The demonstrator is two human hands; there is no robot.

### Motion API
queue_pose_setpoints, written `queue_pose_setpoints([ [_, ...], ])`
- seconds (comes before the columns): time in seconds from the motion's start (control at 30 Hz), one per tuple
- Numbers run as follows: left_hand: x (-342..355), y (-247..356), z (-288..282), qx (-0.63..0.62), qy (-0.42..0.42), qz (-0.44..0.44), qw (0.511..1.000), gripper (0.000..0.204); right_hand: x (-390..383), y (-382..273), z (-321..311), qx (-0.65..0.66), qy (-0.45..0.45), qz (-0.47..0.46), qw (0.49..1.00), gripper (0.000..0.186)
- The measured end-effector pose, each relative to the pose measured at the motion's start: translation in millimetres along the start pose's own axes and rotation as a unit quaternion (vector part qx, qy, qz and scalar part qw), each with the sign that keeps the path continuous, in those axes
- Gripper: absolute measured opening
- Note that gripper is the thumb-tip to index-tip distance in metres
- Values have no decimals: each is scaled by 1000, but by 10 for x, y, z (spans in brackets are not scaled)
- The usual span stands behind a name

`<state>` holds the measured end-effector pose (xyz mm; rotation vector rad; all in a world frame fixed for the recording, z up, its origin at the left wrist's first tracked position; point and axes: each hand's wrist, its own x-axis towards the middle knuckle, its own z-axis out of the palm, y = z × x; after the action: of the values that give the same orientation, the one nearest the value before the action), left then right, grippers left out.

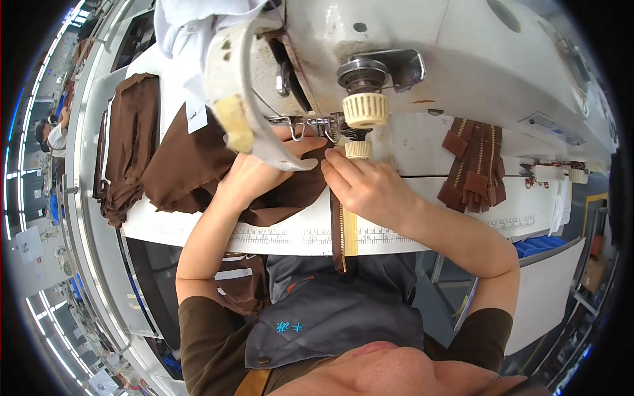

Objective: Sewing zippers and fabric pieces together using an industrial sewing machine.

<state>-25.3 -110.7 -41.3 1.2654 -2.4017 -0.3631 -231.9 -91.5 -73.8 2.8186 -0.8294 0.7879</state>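
A white sewing machine (456, 66) stands over the work, its cream tension knob (365, 109) facing me. Close by the needle area, my left hand (259, 177) lies with fingers stretched out over a brown fabric piece (290, 201); a curved white guard hides part of that hand. My right hand (370, 188) is closed, thumb and fingers pinching a brown zipper (339, 237) just in front of the needle area. The zipper's metal-toothed length runs toward me and hangs past the table's front edge. Its far end disappears under the machine.
Folded brown fabric (132, 132) is stacked at the left of the table. Several brown zippers (477, 165) lie in a bundle at the right. White cloth (198, 33) sits at the far left. A ruler strip (277, 235) follows the front edge; a blue bin (538, 245) is lower right.
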Motion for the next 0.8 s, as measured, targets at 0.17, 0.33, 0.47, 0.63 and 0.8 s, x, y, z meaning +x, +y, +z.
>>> queue_pose_setpoints([
  [0.17, 37, -28, 2, 3, -2, 21, 1000, 27, 12, 16, -14, 11, -4, 6, 1000, 28],
  [0.33, 45, -86, 19, 56, 16, 114, 992, 34, 1, 11, -77, 60, -12, 33, 998, 31],
  [0.47, 78, -191, 57, 33, 41, 126, 991, 26, 18, 17, -63, 25, -24, 19, 999, 36],
  [0.63, 147, -289, 8, 39, 50, 122, 990, 32, 76, 93, 86, 19, -13, 27, 999, 36],
  [0.8, 166, -329, 74, 9, 54, 106, 993, 39, 103, 117, 60, 42, -6, 59, 997, 30],
])
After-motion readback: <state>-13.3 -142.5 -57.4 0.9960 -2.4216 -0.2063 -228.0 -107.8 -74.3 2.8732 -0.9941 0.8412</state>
